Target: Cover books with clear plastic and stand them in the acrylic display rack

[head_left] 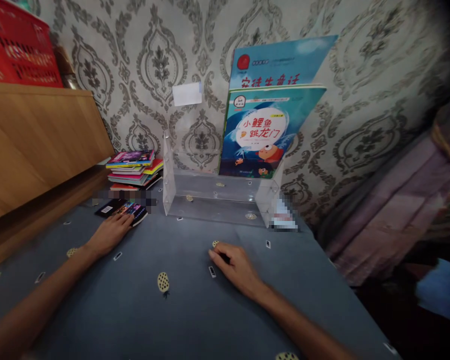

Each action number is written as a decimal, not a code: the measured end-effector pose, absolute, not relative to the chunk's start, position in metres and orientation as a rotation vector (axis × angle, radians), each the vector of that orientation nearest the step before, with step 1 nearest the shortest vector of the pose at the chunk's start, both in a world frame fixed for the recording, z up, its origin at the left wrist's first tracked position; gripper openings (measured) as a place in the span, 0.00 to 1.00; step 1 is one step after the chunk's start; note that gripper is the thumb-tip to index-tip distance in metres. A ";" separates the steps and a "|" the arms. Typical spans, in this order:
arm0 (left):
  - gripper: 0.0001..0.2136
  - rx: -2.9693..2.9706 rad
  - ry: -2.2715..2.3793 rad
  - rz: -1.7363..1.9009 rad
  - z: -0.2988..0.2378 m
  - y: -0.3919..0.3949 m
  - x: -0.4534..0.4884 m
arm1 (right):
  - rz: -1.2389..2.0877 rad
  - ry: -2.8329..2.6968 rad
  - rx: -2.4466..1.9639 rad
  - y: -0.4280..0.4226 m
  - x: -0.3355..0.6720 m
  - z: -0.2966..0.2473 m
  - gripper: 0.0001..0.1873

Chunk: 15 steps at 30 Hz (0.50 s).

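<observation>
Nearest us, at six o'clock in our view, our right hand (234, 262) is above the blue-grey tablecloth (135, 310), its fingers loosely curled, a gap between thumb and palm, nothing visible in its hold. Towards eight, our left hand (110, 232) lies on the dark-covered book (110, 206), fingers stretched across it; its thumb is hidden, so we cannot tell whether it grips. Beyond, near the clock's centre, we see the clear acrylic rack (168, 190). The book pile (131, 172) is at nine. Between one and two, the carp-covered 小鲤鱼跳龙门 book (255, 135) stands in front of the blue 安徒生童话 book (277, 57), before the damask wallpaper (161, 60).
</observation>
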<state>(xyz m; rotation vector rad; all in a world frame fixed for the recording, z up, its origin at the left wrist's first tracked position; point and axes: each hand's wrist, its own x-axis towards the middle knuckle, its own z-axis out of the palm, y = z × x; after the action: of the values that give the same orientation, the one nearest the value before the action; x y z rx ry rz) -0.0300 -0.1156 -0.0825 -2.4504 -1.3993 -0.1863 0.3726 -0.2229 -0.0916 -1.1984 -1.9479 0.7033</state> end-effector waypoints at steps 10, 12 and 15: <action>0.21 -2.537 -1.395 -0.275 -0.088 -0.181 -0.036 | 0.649 -1.978 -1.155 -0.227 0.370 -0.087 0.22; 0.23 -2.581 -1.423 -0.271 -0.082 -0.184 -0.039 | 0.598 -1.979 -1.070 -0.233 0.364 -0.066 0.20; 0.25 -2.753 -1.532 -0.235 -0.069 -0.172 -0.048 | 0.440 -1.982 -0.852 -0.259 0.363 -0.026 0.13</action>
<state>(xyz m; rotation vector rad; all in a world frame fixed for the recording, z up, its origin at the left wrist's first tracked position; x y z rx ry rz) -0.0478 -0.1723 -0.0691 -2.7530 -1.5322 -0.2352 0.3630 -0.2588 -0.0265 -0.8519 -1.9820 0.4398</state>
